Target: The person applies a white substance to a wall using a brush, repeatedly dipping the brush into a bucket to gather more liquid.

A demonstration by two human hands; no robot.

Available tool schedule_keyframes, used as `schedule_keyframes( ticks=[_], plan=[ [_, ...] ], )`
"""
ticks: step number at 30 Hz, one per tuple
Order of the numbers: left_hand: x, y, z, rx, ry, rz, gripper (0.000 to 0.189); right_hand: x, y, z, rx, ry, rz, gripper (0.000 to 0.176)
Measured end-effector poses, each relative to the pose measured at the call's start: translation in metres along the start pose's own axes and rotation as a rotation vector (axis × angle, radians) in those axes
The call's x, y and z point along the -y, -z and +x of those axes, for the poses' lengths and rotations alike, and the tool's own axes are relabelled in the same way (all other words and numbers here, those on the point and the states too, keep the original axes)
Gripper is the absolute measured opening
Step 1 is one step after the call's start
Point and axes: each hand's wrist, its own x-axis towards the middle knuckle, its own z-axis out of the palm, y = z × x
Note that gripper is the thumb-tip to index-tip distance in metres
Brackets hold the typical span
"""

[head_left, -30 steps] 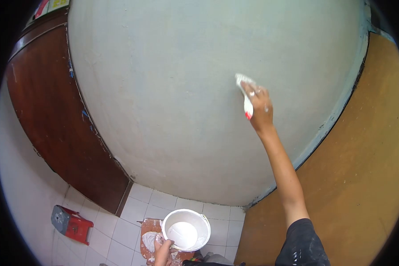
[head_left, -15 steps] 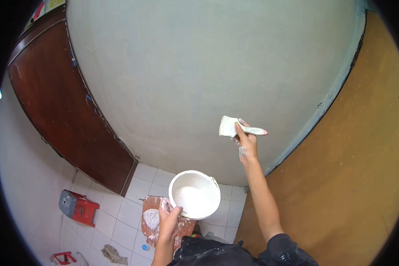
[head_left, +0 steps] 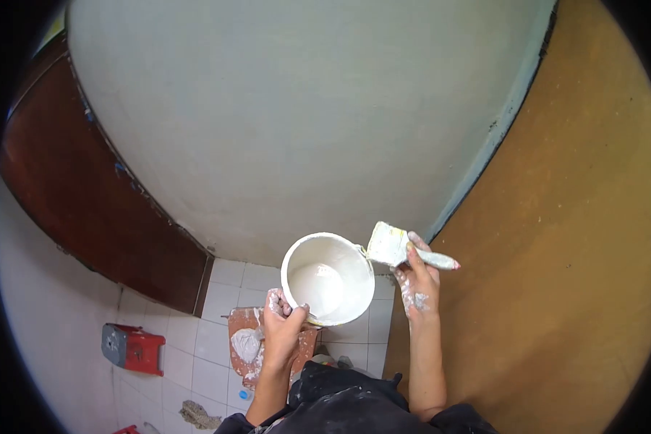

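Observation:
My left hand [head_left: 285,323] grips the lower left rim of a white bucket [head_left: 365,289], thumb over the edge. White paint [head_left: 317,289] lies in the bottom of it. To the right, my right hand [head_left: 419,278] is closed round a wide paintbrush [head_left: 390,244], its white-coated bristles pointing left, close by the bucket's right rim. The brush handle points right and ends in a pink tip. White smears cover both hands and the right wrist.
A pale wall [head_left: 304,130] stands ahead, between a dark brown door [head_left: 87,195] and a tan panel [head_left: 557,239]. Below the bucket is a paint-spotted reddish-brown stool [head_left: 247,318] bearing a white bag [head_left: 247,346]. A red and grey stool [head_left: 145,351] and a rag [head_left: 199,415] are on the tiled floor [head_left: 213,340].
My right hand has come down and back from the wall with the paintbrush, to beside the bucket. The bucket sits higher in view, and the view has shifted right.

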Motion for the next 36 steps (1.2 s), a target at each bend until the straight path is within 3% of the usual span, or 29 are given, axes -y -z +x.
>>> schedule_keyframes(
  ticks=[9,17,20,21,24,28,31,36],
  plan=[
    [-0.006,-0.024,0.021,0.154,0.045,0.0,0.035,-0.007,0.029,-0.02,-0.079,0.128,-0.186,0.035],
    [-0.005,-0.041,0.051,0.325,0.039,0.018,0.041,-0.016,0.009,-0.016,-0.076,0.33,-0.545,0.027],
    [0.001,-0.035,0.059,0.408,0.035,0.057,0.043,-0.019,-0.002,-0.013,-0.07,0.376,-0.885,0.028],
    [0.001,-0.036,0.059,0.42,0.054,0.05,0.043,-0.021,-0.011,-0.012,-0.142,0.322,-0.797,0.029],
    [0.0,-0.045,0.059,0.454,0.075,0.03,0.042,-0.018,-0.021,-0.009,-0.184,0.261,-0.961,0.028],
    [0.003,-0.057,0.054,0.493,0.069,0.032,0.041,-0.003,-0.028,0.002,-0.127,0.226,-1.368,0.035],
    [0.003,-0.065,0.048,0.52,0.057,0.073,0.041,-0.007,-0.022,0.017,-0.062,0.347,-1.456,0.039],
    [0.009,-0.072,0.037,0.539,0.134,0.065,0.04,-0.002,-0.02,0.029,-0.042,0.205,-1.494,0.037]
  ],
)
